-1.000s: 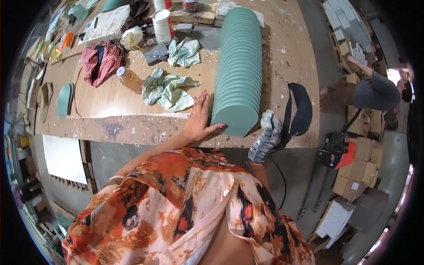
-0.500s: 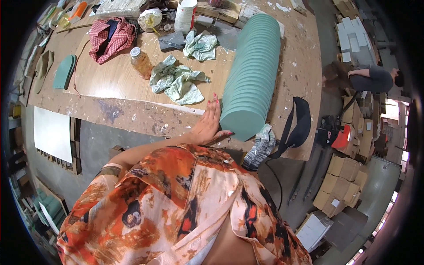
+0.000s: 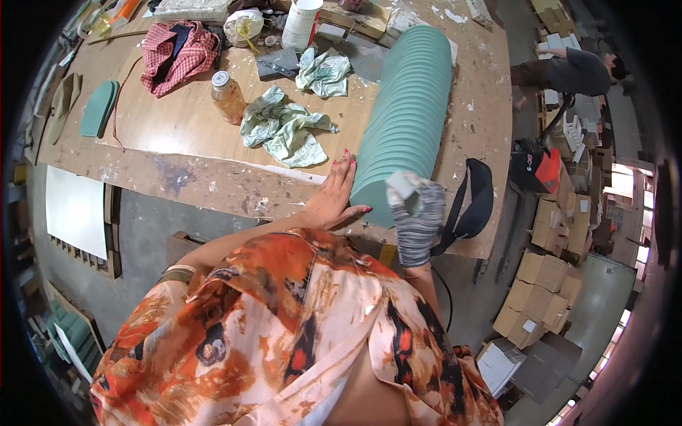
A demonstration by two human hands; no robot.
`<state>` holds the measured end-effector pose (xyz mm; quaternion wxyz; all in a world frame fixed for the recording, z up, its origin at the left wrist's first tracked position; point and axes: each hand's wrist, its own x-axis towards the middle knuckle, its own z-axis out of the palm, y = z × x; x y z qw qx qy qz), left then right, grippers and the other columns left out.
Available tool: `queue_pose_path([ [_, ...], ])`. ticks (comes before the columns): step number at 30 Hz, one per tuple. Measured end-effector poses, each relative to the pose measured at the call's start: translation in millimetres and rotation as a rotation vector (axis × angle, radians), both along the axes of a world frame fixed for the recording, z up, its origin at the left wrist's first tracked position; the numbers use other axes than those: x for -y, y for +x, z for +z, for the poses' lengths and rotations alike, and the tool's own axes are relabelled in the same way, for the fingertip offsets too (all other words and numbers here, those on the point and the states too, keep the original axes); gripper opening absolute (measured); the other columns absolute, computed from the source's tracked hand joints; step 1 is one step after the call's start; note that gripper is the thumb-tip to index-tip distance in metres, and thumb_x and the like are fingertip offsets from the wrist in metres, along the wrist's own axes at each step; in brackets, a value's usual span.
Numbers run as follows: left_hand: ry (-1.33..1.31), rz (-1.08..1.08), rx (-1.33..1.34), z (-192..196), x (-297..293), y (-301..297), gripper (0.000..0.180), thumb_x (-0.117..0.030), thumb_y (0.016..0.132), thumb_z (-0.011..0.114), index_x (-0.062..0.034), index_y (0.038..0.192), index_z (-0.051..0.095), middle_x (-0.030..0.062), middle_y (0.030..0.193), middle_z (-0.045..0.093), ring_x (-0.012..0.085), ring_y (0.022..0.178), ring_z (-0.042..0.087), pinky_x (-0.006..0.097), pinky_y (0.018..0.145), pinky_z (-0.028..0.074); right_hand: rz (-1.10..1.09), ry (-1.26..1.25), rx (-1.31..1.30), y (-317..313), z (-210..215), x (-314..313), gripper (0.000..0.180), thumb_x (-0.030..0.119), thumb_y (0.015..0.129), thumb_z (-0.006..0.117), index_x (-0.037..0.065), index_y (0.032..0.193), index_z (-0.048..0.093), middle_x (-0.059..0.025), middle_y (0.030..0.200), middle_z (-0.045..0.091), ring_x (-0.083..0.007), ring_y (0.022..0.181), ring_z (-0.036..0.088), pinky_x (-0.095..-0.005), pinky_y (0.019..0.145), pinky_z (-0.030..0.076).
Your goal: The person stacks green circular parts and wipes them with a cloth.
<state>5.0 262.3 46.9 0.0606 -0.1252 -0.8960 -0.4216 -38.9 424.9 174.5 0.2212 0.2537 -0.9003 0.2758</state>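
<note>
We note a broad, paint-spattered wooden table [image 3: 195,135], its surface scuffed near the front edge. On it, toward the right, lies a long row of thin, sea-green, rounded plates [image 3: 405,110] set face to face. Off the table's right side we record a red-and-black machine [image 3: 538,169] bearing white lettering. A curved black strap-like item [image 3: 474,206] rests near the table's right corner. We find a red-and-white checked cloth [image 3: 177,60] at the left and a crumpled pale-green cloth [image 3: 288,135] nearer the row. The bare left hand [image 3: 329,200] lies spread, fingers straight and grasping nothing, against the row's near left side. The right hand [image 3: 419,216], in a grey striped knit glove, is above the row's near end. A white cylindrical can [image 3: 302,25] carries red print, too small to read. A clear glass jar [image 3: 228,99] holds amber contents. Smallest, a pale block [image 3: 401,186] is gripped in the gloved fingers; we cannot tell whether it touches the plates.
</note>
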Motion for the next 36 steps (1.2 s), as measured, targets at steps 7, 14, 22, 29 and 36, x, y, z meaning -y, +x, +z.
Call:
queue_pose_path([
  [7, -0.049, -0.045, 0.052, 0.4, 2.0, 1.8, 0.096, -0.036, 0.085, 0.064, 0.0143, 0.144, 0.007, 0.0342, 0.151, 0.005, 0.0480, 0.141, 0.013, 0.048, 0.118, 0.017, 0.114, 0.327, 0.181, 2.6, -5.6, 41.7, 0.038, 0.024, 0.072, 0.071, 0.007, 0.106, 0.065, -0.0136, 0.094, 0.058, -0.0323, 0.092, 0.055, -0.0468, 0.084, 0.041],
  [14, -0.097, -0.047, 0.088, -0.5, 3.1, 2.4, 0.096, -0.034, 0.085, 0.065, 0.0145, 0.144, 0.006, 0.0339, 0.151, 0.005, 0.0476, 0.141, 0.013, 0.047, 0.117, 0.019, 0.127, 0.422, 0.174, -2.6, -6.9, 48.2, 0.036, 0.025, 0.071, 0.070, 0.007, 0.102, 0.067, -0.0146, 0.093, 0.057, -0.0335, 0.090, 0.055, -0.0468, 0.086, 0.041],
  [22, -0.033, -0.019, 0.108, 8.4, 5.8, 3.5, 0.096, -0.044, 0.088, 0.059, 0.0164, 0.142, 0.008, 0.0349, 0.151, 0.007, 0.0476, 0.141, 0.013, 0.047, 0.117, 0.018, 0.078, 0.366, 0.167, -9.7, 0.2, 42.2, 0.036, 0.024, 0.070, 0.071, 0.007, 0.101, 0.067, -0.0147, 0.095, 0.058, -0.0341, 0.091, 0.055, -0.0483, 0.086, 0.041],
  [29, -0.067, -0.045, 0.112, -5.5, 2.8, 5.5, 0.097, -0.032, 0.083, 0.065, 0.0159, 0.143, 0.007, 0.0343, 0.151, 0.006, 0.0479, 0.141, 0.013, 0.047, 0.117, 0.018, 0.156, 0.443, 0.302, 0.4, -10.8, 52.9, 0.037, 0.022, 0.070, 0.069, 0.004, 0.102, 0.065, -0.0156, 0.100, 0.055, -0.0331, 0.098, 0.052, -0.0471, 0.090, 0.038],
  [36, -0.062, -0.010, 0.056, -2.4, -0.5, 1.7, 0.101, -0.050, 0.087, 0.060, 0.0165, 0.142, 0.009, 0.0361, 0.150, 0.009, 0.0483, 0.140, 0.015, 0.047, 0.116, 0.020, 0.041, 0.303, 0.176, -14.5, 1.3, 31.1, 0.035, 0.025, 0.069, 0.073, 0.007, 0.098, 0.068, -0.0147, 0.095, 0.057, -0.0334, 0.094, 0.053, -0.0481, 0.089, 0.039],
])
